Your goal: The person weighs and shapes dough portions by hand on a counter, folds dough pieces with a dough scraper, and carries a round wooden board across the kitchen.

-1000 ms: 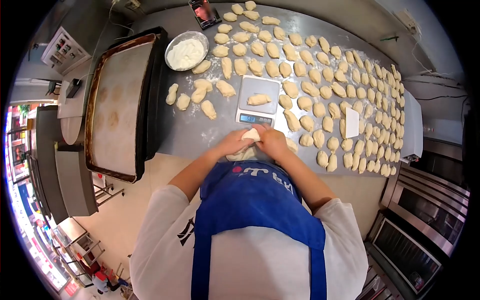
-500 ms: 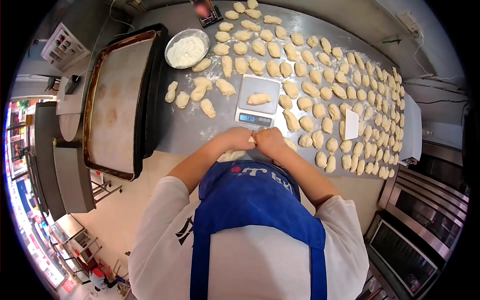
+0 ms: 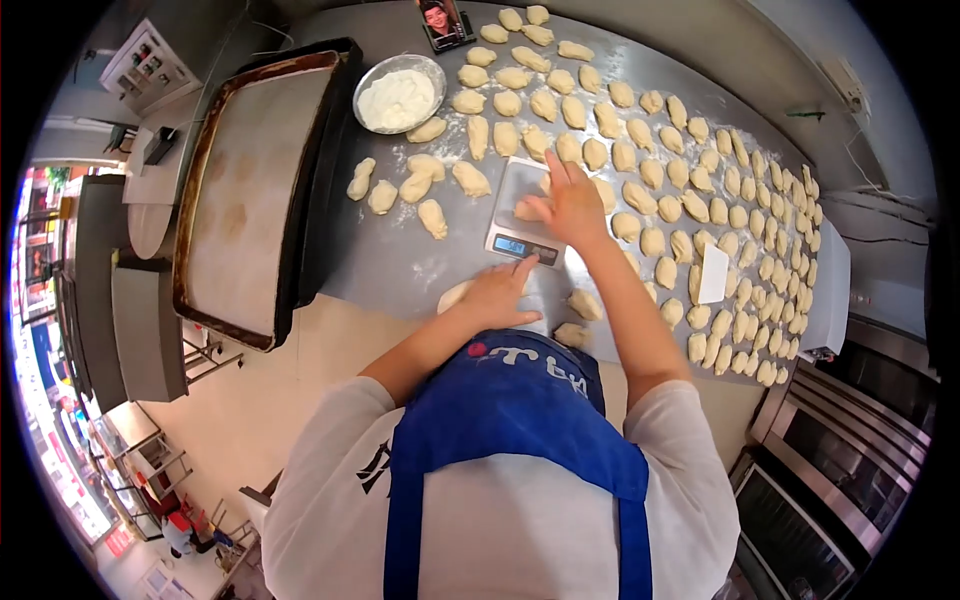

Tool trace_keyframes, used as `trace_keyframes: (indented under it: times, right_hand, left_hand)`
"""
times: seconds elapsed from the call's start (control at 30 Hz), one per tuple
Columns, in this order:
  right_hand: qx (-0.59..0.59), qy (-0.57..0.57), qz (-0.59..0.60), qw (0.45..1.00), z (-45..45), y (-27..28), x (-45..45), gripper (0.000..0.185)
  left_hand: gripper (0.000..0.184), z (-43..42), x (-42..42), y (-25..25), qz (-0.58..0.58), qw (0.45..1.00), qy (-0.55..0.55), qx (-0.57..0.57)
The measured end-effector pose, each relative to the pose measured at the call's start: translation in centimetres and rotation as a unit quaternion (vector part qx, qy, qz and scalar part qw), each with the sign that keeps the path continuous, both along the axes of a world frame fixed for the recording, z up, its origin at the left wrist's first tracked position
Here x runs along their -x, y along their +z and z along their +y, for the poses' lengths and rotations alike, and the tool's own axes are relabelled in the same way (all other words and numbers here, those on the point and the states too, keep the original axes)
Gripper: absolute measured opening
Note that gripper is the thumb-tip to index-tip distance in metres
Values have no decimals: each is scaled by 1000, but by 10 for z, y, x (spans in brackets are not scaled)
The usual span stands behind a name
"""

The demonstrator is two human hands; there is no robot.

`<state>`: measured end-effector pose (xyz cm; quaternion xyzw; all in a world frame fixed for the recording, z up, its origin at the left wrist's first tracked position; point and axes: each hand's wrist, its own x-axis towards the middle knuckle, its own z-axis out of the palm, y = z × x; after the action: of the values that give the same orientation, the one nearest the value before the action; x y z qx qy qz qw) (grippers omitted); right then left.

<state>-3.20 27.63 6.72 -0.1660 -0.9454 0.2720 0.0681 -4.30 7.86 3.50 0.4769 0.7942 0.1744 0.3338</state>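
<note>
My right hand [image 3: 575,205] is over the white digital scale [image 3: 507,215], thumb and fingers spread around a dough piece [image 3: 526,211] on its plate, mostly hidden by the hand. Whether the fingers touch that dough I cannot tell. Just below the scale, my left hand [image 3: 499,295] lies low over the steel table with its fingers stretched toward the display. A pale dough lump [image 3: 454,296] shows beside the left wrist, partly covered. Two dough pieces, one farther [image 3: 585,304] and one at the apron [image 3: 571,335], lie right of the left hand.
Many dough pieces [image 3: 648,243] cover the table's right and far side, with a white card [image 3: 713,274] among them. A metal bowl of flour [image 3: 400,94] stands at far left, near a small screen on a stand [image 3: 445,25]. Large baking trays [image 3: 250,190] are stacked left.
My hands were together at the table edge; they have parted. The right reached forward onto the scale around the dough there, and the left opened out below it. The view shifted slightly.
</note>
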Motion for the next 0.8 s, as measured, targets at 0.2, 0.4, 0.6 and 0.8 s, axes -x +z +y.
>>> trace_keyframes:
  times: [0.2,0.4,0.6,0.8]
  right_hand:
    - [-111,84,141,980,1,-54,-17,52]
    - [9,118,66,991,-47,-51,4,29]
    - [-59,158,204,964,-112,-46,27,24]
    - [252,150,-95,951,-100,-42,-36,51]
  left_hand:
    - [49,-49,19,-35,72,996,46,-27]
    - [44,-63,3,-39,122,985,124,-20]
    - [46,-61,20,-69,-90,970,221,42]
    - [41,-65,56,-69,-621,672,392,-97]
